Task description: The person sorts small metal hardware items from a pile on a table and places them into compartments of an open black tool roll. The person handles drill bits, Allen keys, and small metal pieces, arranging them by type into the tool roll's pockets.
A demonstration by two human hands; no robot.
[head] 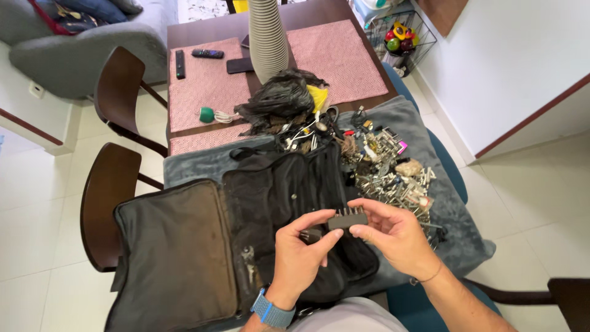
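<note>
I see my left hand point(301, 249) raised palm-away over the open black bag point(246, 246), wrist in a blue band point(270, 310); its fingers point(322, 240) curl shut around a small dark piece point(310, 235) and thumb touches the bit holder point(347, 218); my right hand point(393, 237) comes in from the right, forearm angled down, fingers pinched closed on that holder's right end; the holder sits between both hands, above the bag; beyond, a pile of metal parts point(390, 172) lies on the grey cloth point(430, 123) covering the surface; farther off, a black plastic sack point(276, 101), a ribbed vase point(267, 40), remotes point(207, 54).
</note>
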